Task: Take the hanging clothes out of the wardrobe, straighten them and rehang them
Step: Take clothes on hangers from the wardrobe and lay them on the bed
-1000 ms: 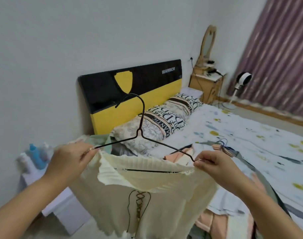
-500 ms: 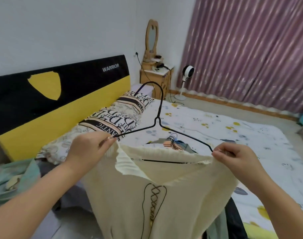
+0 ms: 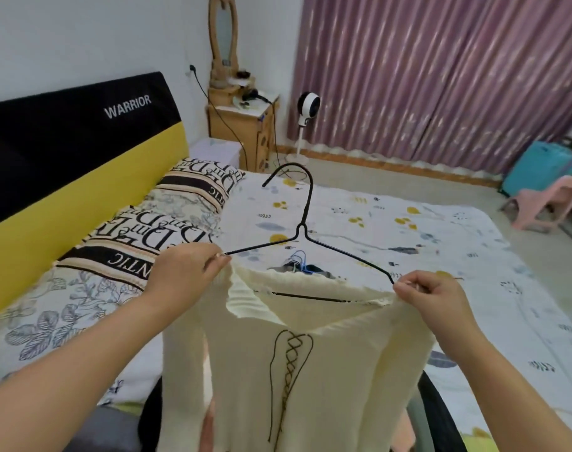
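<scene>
Holding a cream ribbed knit top with dark criss-cross lacing (image 3: 297, 363) on a thin black wire hanger (image 3: 305, 243), out over a white floral-print bed (image 3: 441, 256). Hands well apart, one at each shoulder: left hand (image 3: 183, 272) at 9 o'clock of the hanger, right hand (image 3: 431, 298) at 3 o'clock, each pinching knit and wire end together between thumb and fingertips. Forearms reaching forward, wrists level, hanger hook pointing away toward 12 o'clock. Likely risks from here: a wide, stretchy neckline sliding off the narrow wire shoulder once either pinch loosens, dropping the garment onto the other clothes and hangers piled on the bed (image 3: 305, 267) just beyond; uneven pull skewing the collar, already folded over near the left hand; loose lace ends snagging on the wire. No wardrobe in view, so rehanging not yet done.
</scene>
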Motion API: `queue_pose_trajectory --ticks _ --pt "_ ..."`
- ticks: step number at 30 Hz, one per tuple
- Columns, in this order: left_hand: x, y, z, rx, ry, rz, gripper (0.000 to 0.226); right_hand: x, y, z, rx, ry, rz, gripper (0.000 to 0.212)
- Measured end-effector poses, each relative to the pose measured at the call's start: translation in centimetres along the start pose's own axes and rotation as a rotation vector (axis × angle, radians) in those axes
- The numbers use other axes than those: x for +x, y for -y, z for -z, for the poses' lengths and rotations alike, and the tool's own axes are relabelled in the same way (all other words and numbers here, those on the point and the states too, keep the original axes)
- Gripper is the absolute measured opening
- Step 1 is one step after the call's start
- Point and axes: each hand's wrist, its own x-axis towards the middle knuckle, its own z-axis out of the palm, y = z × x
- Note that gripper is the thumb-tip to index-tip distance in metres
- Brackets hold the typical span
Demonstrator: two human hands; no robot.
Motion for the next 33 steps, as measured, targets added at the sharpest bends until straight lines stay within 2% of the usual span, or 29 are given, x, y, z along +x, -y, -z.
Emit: queue_pose_trajectory --ticks 5,8,10,12,15,18,23,25,28,31,33 --pt "3.9 1.7 -5.3 0.013 0.169 0.143 0.028 5.1 -3.0 -2.8 0.016 0.001 -0.078 0.027" --pt "5.7 2.9 -9.2 0.027 0.216 0.166 0.031 8.7 -5.5 -4.3 0.041 0.004 -0.127 0.028" --pt "6.5 3.5 -12.0 0.048 0.214 0.161 0.038 11.4 -7.2 -5.4 0.063 0.02 -0.162 0.027" --pt "6.9 3.6 -14.9 0.093 0.274 0.232 0.045 14.4 -9.2 -6.5 0.075 0.047 -0.203 0.025" --pt "6.8 3.7 -19.7 0.171 0.368 0.258 0.069 19.1 -12.8 -8.3 0.055 0.072 -0.244 0.023" --pt "6.5 3.8 -25.2 0.243 0.549 0.243 0.086 23.7 -17.3 -10.6 0.013 0.091 -0.3 0.022" --pt "3.3 5.0 -34.4 0.328 0.854 0.222 0.081 29.3 -26.0 -15.3 -0.046 0.124 -0.403 0.015" --pt "2.5 5.1 -36.9 0.272 0.967 0.272 0.083 30.7 -29.4 -17.1 -0.101 0.146 -0.432 0.013" --pt "0.9 5.8 -40.5 0.28 1.159 0.343 0.07 31.4 -33.9 -19.6 -0.27 0.208 -0.445 0.017" --pt "0.0 6.5 -43.2 0.316 1.206 0.366 0.073 30.7 -36.4 -21.7 -0.547 0.241 -0.382 0.035" --pt "-0.4 7.0 -44.5 0.328 1.227 0.365 0.076 29.3 -36.7 -22.9 -0.755 0.224 -0.35 0.04"
